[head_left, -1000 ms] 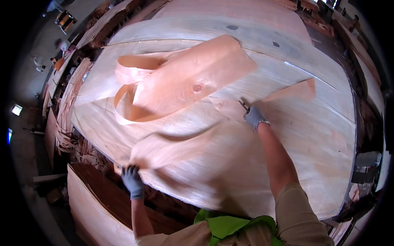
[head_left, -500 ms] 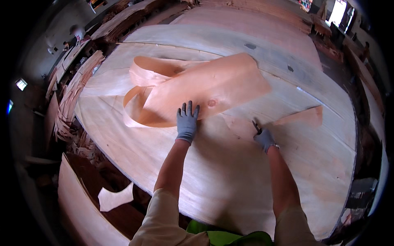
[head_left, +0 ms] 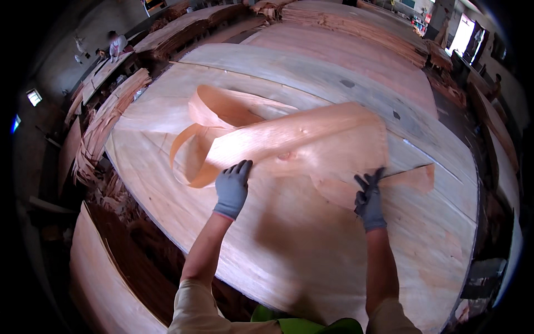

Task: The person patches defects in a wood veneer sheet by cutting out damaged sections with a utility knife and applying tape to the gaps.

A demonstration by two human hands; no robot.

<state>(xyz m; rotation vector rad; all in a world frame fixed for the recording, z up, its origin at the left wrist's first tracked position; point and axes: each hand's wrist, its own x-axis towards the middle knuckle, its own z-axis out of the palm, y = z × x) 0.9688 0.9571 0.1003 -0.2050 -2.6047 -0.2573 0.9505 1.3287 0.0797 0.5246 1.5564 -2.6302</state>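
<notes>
A thin peach-coloured wood veneer sheet (head_left: 311, 142), with a knot and curled-up left ends, lies on a broad pale veneer stack (head_left: 311, 239). My left hand (head_left: 232, 189), in a grey glove, has its fingers closed on the near edge of the sheet, by the curl. My right hand (head_left: 369, 203), also gloved, is at the sheet's near right corner, thumb and forefinger apart, the other fingers partly bent. Whether a dark tool is tucked in its palm does not show. Beside it a narrow veneer strip (head_left: 414, 177) points right.
Bundled veneer scraps (head_left: 108, 125) lie along the left. A curved veneer panel (head_left: 105, 267) stands at the lower left. More veneer stacks (head_left: 356, 30) fill the back. A person (head_left: 117, 45) is at a far-left bench.
My left hand has moved left and nearer, closing on the sheet's edge. My right hand turned with fingers apart; its dark tool no longer shows. The sheet's right end has shifted right and nearer.
</notes>
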